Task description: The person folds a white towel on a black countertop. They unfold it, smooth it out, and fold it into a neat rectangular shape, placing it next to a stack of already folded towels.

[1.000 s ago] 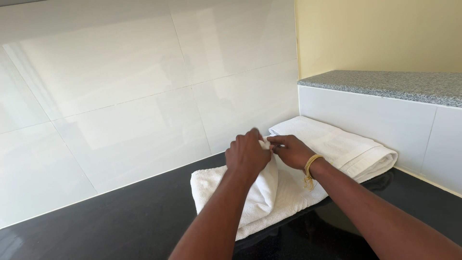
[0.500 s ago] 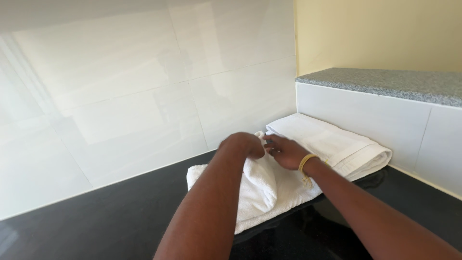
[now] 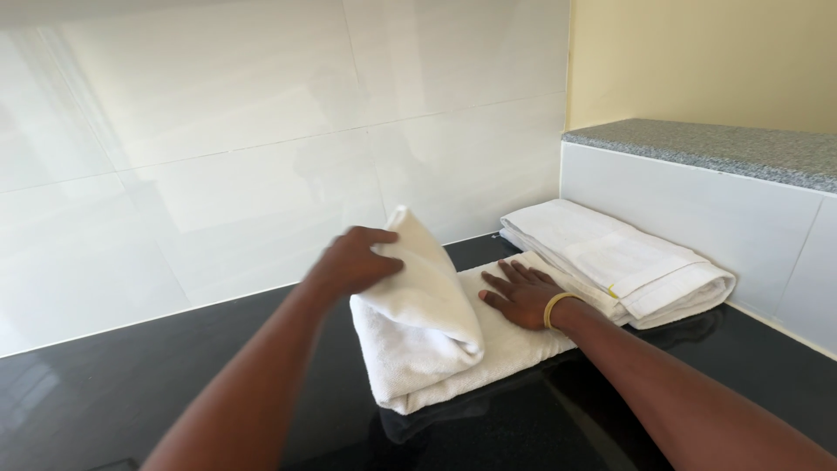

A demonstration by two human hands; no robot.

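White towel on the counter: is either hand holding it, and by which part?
The left hand grips the white towel by its lifted, folded-over end. The right hand only lies flat on the lower layer.

A second folded white towel [image 3: 623, 262] lies on the black counter [image 3: 105, 401], just right of the right grip. Behind them are white wall tiles [image 3: 261, 148]; a grey stone ledge [image 3: 724, 148] sits to the right.

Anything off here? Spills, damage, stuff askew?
Nothing stands out. The left hand lifts a flap of the white towel, the right hand lies flat on it. A second folded towel lies tidy on the black counter.
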